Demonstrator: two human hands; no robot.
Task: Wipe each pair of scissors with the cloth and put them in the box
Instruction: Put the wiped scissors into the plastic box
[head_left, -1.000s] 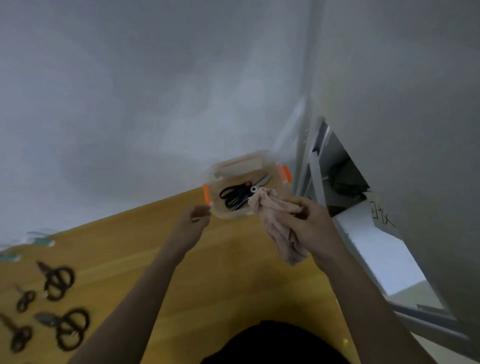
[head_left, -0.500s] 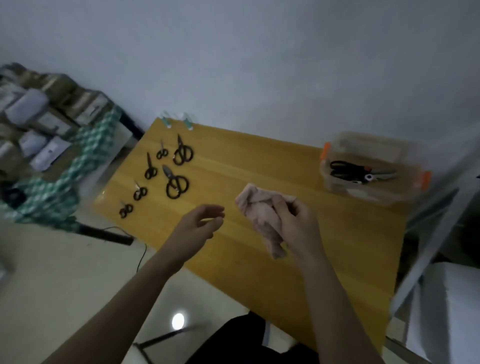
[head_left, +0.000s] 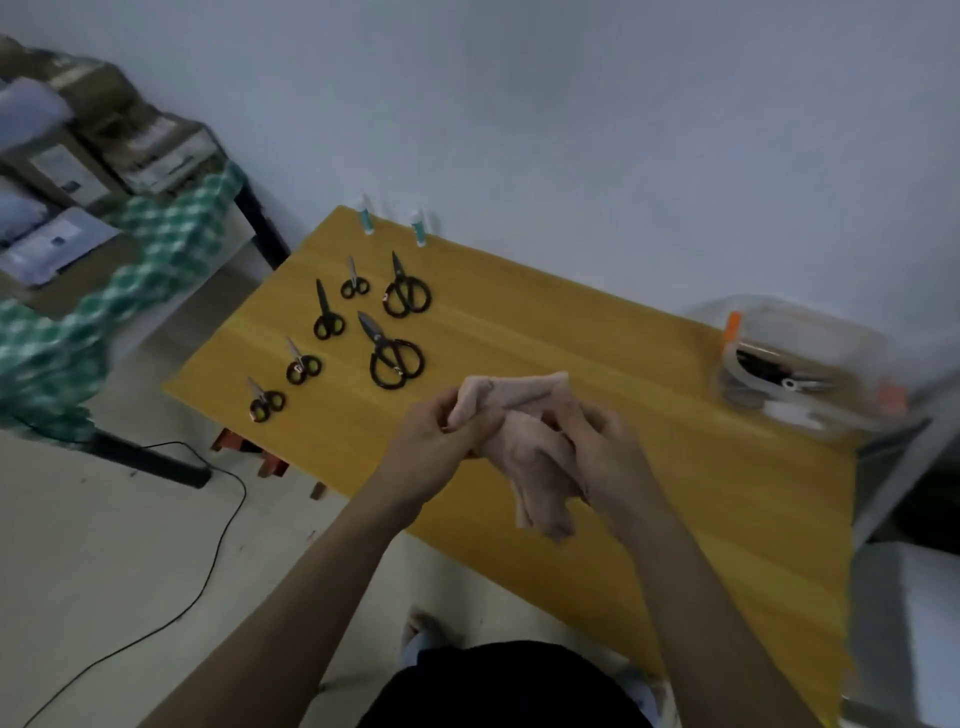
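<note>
Scissors lie in two places relative to the yellow table (head_left: 519, 322): six pairs rest in a loose group on its far-left part, and at least one pair already sits inside the clear box (head_left: 810, 374) at its far-right corner, though blur makes the count there uncertain. Over the table's near-middle both hands meet on the pink cloth (head_left: 524, 441). The left hand (head_left: 431, 441) has its fingers curled round the cloth's upper fold, and the right hand (head_left: 602, 447) grips the bulk of it, with a loose tail hanging down toward the table's near edge. Neither hand holds any scissors, so the step in hand looks like gathering or refolding the cloth between wipes. The closest unwiped pair is the large scissors (head_left: 392, 356) just left of the hands, with a second large pair (head_left: 408, 293) beyond it and smaller ones (head_left: 328, 319) farther left. The next move likely calls for the left hand to let go of the cloth and reach left for one pair, lifting it by its handles. The blades can then be drawn through the cloth held in the right hand before the carry across the table to the box.
</note>
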